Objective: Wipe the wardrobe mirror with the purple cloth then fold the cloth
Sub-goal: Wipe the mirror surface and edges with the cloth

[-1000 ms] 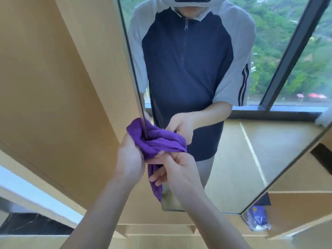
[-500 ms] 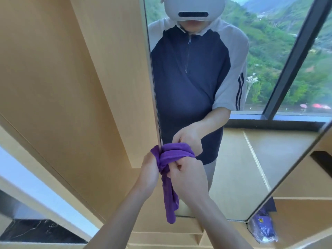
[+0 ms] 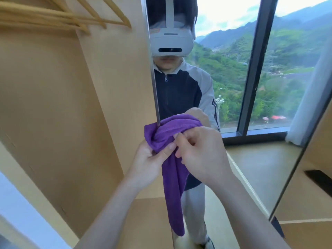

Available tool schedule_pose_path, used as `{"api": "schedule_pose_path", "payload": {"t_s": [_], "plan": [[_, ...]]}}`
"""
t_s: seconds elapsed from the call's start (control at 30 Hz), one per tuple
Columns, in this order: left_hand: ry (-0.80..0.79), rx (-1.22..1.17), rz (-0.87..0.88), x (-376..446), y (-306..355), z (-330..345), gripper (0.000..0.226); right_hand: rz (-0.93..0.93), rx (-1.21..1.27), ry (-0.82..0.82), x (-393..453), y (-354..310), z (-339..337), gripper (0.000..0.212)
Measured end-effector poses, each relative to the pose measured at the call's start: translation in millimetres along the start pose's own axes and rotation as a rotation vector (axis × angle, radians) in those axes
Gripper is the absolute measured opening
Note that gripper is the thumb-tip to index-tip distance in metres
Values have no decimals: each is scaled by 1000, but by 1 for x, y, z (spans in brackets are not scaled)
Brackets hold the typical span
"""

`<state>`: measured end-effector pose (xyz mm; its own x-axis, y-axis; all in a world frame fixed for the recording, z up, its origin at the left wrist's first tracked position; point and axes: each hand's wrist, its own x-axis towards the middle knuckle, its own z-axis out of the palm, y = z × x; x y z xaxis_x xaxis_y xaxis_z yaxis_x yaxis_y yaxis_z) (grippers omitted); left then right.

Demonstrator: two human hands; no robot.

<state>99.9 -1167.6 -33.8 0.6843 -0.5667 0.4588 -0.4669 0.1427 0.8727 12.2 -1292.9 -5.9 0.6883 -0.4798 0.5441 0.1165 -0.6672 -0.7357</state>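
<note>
Head view: both hands grip the purple cloth point(image 3: 172, 139), left hand point(image 3: 150, 159) beside right hand point(image 3: 201, 155), bunched against the mirror point(image 3: 233, 87) edge; folding seemingly not begun.

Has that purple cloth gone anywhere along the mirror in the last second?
Yes. The purple cloth has climbed the mirror's left edge, from near the mirror's bottom corner to higher up; both hands grip it.
</note>
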Motion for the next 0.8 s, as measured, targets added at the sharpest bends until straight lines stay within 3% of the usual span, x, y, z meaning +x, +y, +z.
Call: {"api": "schedule_pose_path", "payload": {"t_s": [0.13, 0.3, 0.37, 0.5, 0.6, 0.7, 0.8], "plan": [[-14, -28, -95, -13, -12, 3, 26, 65, 32, -1, -25, 16, 5, 42], [-59, 4, -141, -24, -5, 7, 23, 41, -199, 30, -28, 19, -3, 40], [-103, 36, -123, -12, 11, 4, 20, 8, -254, 85, -18, 10, -9, 51], [-79, 49, 17, 27, 56, -8, 30, -186, -219, 208, 18, -36, -26, 46], [-6, 51, 129, 59, 96, -12, 21, -316, -254, 239, 52, -80, -47, 44], [130, 40, 204, 89, 139, -16, 13, -445, -392, 288, 87, -119, -69, 38], [132, 130, 269, 113, 184, -24, 21, -553, -540, 332, 116, -152, -89, 27]]}}
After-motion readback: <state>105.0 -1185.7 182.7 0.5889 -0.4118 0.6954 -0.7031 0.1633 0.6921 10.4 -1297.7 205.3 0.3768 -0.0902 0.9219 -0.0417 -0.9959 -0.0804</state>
